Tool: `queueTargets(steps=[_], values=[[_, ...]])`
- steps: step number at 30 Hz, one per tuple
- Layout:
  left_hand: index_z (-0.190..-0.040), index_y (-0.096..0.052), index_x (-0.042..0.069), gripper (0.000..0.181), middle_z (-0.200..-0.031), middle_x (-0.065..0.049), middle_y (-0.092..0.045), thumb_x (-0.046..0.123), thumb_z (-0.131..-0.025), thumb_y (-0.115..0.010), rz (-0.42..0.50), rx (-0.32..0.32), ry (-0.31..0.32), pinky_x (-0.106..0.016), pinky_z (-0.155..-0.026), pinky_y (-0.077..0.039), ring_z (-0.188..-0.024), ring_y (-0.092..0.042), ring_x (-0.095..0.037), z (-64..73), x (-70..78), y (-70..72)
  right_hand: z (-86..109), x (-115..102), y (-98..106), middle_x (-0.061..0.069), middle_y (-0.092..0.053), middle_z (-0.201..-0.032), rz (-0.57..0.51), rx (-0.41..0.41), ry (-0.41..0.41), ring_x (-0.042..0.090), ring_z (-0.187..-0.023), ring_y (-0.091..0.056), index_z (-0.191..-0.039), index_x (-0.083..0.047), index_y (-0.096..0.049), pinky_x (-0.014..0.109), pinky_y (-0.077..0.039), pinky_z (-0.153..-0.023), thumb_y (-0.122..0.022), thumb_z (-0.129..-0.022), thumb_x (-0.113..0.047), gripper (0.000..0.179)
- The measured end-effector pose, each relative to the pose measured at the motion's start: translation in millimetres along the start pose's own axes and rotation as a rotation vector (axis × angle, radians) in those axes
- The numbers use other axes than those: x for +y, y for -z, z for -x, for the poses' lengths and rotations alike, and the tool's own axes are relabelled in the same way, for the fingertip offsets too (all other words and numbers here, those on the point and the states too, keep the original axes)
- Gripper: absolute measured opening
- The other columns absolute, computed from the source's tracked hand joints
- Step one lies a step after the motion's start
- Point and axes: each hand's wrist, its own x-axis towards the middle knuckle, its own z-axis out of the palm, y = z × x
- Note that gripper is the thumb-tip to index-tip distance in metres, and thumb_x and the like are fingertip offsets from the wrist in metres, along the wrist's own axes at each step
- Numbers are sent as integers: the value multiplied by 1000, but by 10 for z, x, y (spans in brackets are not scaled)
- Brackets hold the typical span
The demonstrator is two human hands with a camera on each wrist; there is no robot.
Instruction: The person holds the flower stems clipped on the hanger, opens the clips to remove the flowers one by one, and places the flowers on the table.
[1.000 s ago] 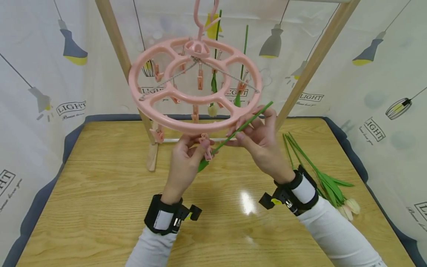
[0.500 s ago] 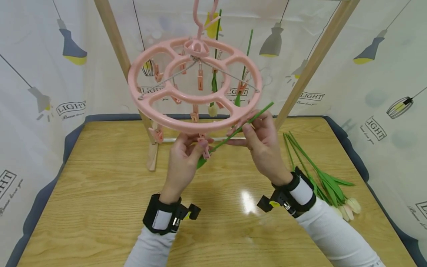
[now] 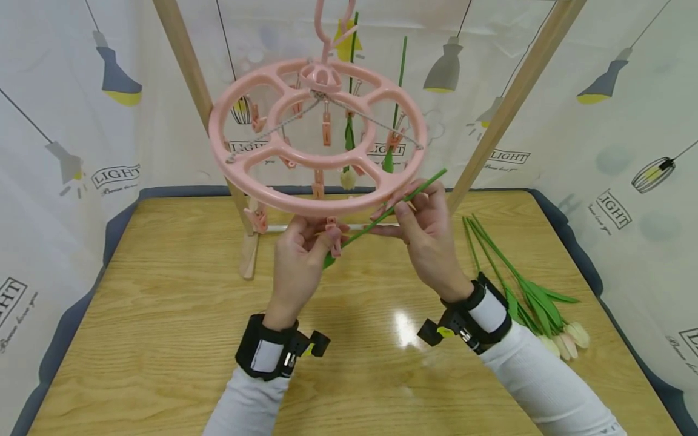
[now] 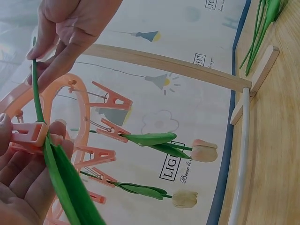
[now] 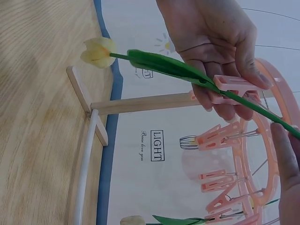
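My left hand (image 3: 297,266) pinches a pink clothespin (image 3: 334,239) that hangs under the front rim of the round pink hanger (image 3: 316,206). An artificial tulip's green stem (image 3: 376,221) crosses at the clothespin's jaws. Its green leaf (image 4: 65,183) and pale yellow bloom (image 5: 98,52) point downward. Higher up that stem, my right hand (image 3: 431,242) pinches it between thumb and fingers, close by the hanger's rim. In the left wrist view, two more tulips hang head down from other clips, one with a pinkish bloom (image 4: 204,150) and one with a cream bloom (image 4: 184,198).
Several loose tulips (image 3: 537,297) lie on the wooden table (image 3: 163,339) at the right. A wooden frame with slanted posts (image 3: 507,91) and a white lower bar (image 4: 244,140) surrounds the hanger. Several other pink clips (image 3: 257,219) dangle from it. Printed cloth stands behind.
My left hand has shifted slightly up and left with the clothespin. My right thumb has slid a little up the stem. The tulip stays at nearly the same slant.
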Motion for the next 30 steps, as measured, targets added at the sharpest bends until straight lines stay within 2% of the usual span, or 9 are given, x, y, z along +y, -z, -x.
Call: queueTargets(steps=[5,11,15,22,26,30], values=[[-105,-57,-13,18,-90,-31,-71,0,-93,-59,-45,18,-31,-15,-58,-56,-67,-67,-24,-18,-3,1,1,14,16,6,-58,-105,-15,-4,6,21,-93,-64,-114,-10,-41,34,-64,-74,-42,-100,0,17],[-105,-59,-13,16,-83,-32,-71,-1,-93,-59,-51,55,-66,-16,-50,-52,-58,-61,-16,-29,0,8,9,10,22,5,-60,-104,3,-13,13,21,-92,-65,-114,-11,-42,34,-64,-74,-47,-99,-7,16],[-103,-59,-13,14,-80,-32,-70,-3,-93,-58,-42,69,-77,-15,-50,-50,-55,-58,-15,-26,-3,18,15,2,31,4,-60,-104,39,-26,17,20,-91,-65,-115,-12,-43,34,-64,-73,-50,-98,-12,18],[-106,-58,-13,14,-82,-31,-69,-5,-94,-56,-42,26,-51,-18,-52,-53,-58,-59,-20,-30,1,48,-2,-49,62,4,-61,-102,125,-25,37,21,-89,-64,-118,-8,-41,31,-64,-71,-51,-98,-15,23],[-107,-58,-12,14,-84,-30,-69,-5,-94,-55,-49,-1,-28,-18,-54,-54,-60,-59,-19,-26,4,59,-13,-76,104,3,-61,-100,150,-9,41,21,-86,-64,-117,-12,-43,30,-64,-69,-50,-99,-12,19],[-108,-58,-11,15,-87,-30,-69,-3,-96,-52,-51,-28,-2,-16,-57,-53,-64,-60,-17,-20,5,68,-19,-84,155,2,-61,-99,170,5,51,19,-84,-64,-119,-8,-43,28,-63,-67,-48,-100,-7,20]])
